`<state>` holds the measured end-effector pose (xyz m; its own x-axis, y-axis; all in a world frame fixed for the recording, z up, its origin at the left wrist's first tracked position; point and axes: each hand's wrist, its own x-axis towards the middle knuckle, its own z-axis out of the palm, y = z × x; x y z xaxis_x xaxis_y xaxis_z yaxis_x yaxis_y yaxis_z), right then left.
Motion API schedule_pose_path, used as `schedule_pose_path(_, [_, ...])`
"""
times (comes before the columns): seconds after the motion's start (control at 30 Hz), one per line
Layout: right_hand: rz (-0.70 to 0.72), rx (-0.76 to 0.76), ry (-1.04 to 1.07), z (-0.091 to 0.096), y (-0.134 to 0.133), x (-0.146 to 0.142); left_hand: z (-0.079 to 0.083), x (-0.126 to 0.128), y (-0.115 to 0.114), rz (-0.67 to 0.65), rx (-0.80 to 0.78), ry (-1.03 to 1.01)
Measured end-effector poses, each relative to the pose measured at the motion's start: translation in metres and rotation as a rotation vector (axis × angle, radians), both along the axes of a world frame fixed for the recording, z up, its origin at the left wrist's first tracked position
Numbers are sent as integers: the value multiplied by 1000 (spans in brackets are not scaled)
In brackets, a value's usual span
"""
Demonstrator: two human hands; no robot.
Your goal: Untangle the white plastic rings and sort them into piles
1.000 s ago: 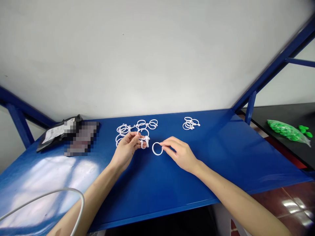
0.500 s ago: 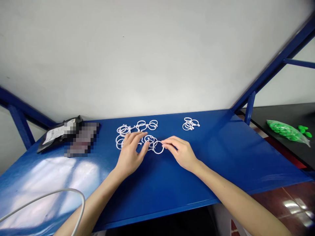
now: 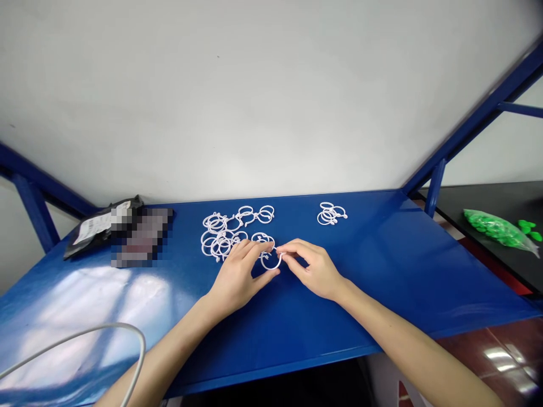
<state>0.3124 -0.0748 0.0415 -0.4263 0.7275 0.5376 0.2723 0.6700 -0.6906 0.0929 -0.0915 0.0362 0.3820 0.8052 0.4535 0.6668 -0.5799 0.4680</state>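
A white plastic ring (image 3: 270, 268) with a small clasp is between my hands, above the blue table. My right hand (image 3: 311, 267) pinches its right side, where a gap seems to show in the loop. Around its left side curves my left hand (image 3: 240, 277), fingertips at the upper edge and thumb at the lower edge. Close behind the left fingers lie more white rings (image 3: 262, 235). A larger jumble of such rings (image 3: 211, 244) spreads to the left and back. Farther right is a small separate pile of rings (image 3: 326, 215).
On the blue table (image 3: 339, 322), a black package (image 3: 91, 229) with a label lies at the left, beside a blurred-out flat item (image 3: 146, 237). A white cable (image 3: 85, 333) crosses the lower left. A bag of green pieces (image 3: 498, 229) sits on a black surface at the right.
My left hand has moved right and down from above the ring jumble to the ring in my right hand. That ring's loop now seems parted at the right.
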Motion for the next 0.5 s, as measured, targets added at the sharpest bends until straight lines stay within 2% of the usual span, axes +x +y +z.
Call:
schedule_pose_path(0.33, [-27, 1, -74, 2, -1, 1, -2, -4, 3, -43, 97, 66])
schedule_pose_path(0.4, [-90, -1, -85, 1, 5, 3, -1, -8, 6, -31, 89, 88])
schedule_pose_path(0.5, [-274, 8, -156, -2, 21, 16, 0, -13, 12, 25, 82, 131])
